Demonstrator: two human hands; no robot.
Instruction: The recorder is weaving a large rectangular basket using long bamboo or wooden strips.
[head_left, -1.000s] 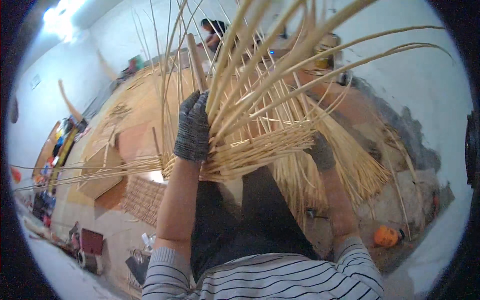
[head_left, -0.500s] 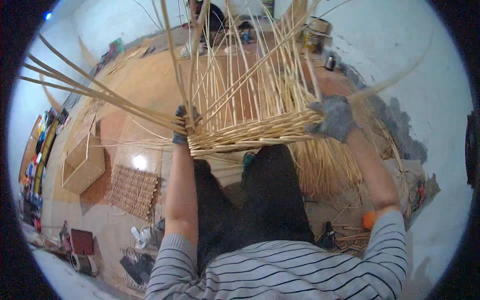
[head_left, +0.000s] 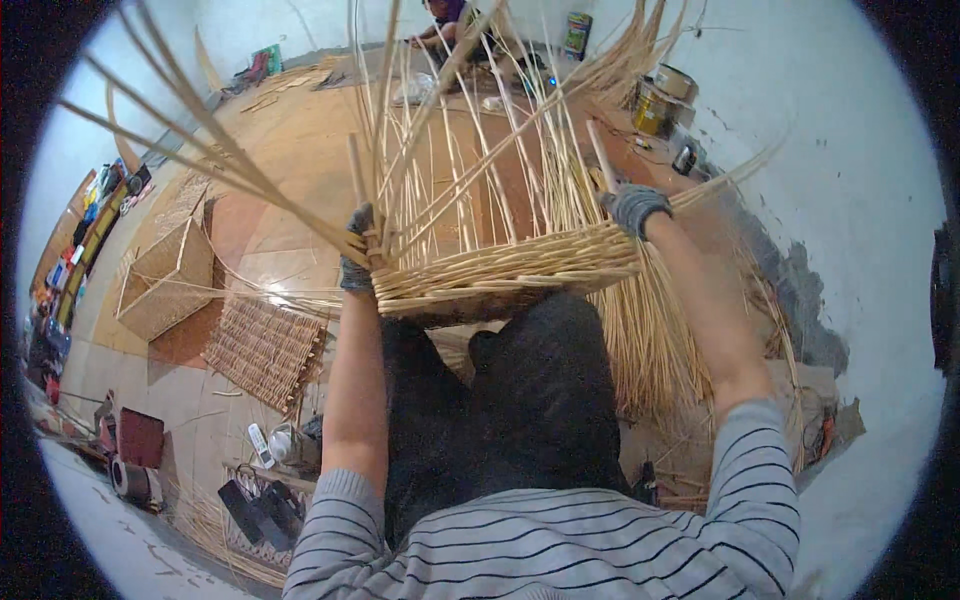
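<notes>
A half-woven wicker basket [head_left: 510,268] rests at my knees, with a low band of weave and long pale rods standing up from it. My left hand [head_left: 357,250], in a grey glove, is closed round the left corner, where a thick upright stake rises and several long rods fan out to the upper left. At the right corner my gloved right hand [head_left: 637,208] is closed on another thick corner stake [head_left: 601,158], just above the weave; its fingertips are partly hidden. Long rod ends stick out to the right beyond this hand.
A bundle of thin rods [head_left: 655,350] lies right of my knees. To the left are a box-shaped woven basket [head_left: 170,285] and a flat woven panel [head_left: 265,350]. A person [head_left: 450,30] sits at the far wall. Yellow tins [head_left: 655,108] stand far right.
The right hand has moved up and inward from the outer end of the weave to the corner stake. The basket has tipped, showing its darker underside. The left hand keeps its hold.
</notes>
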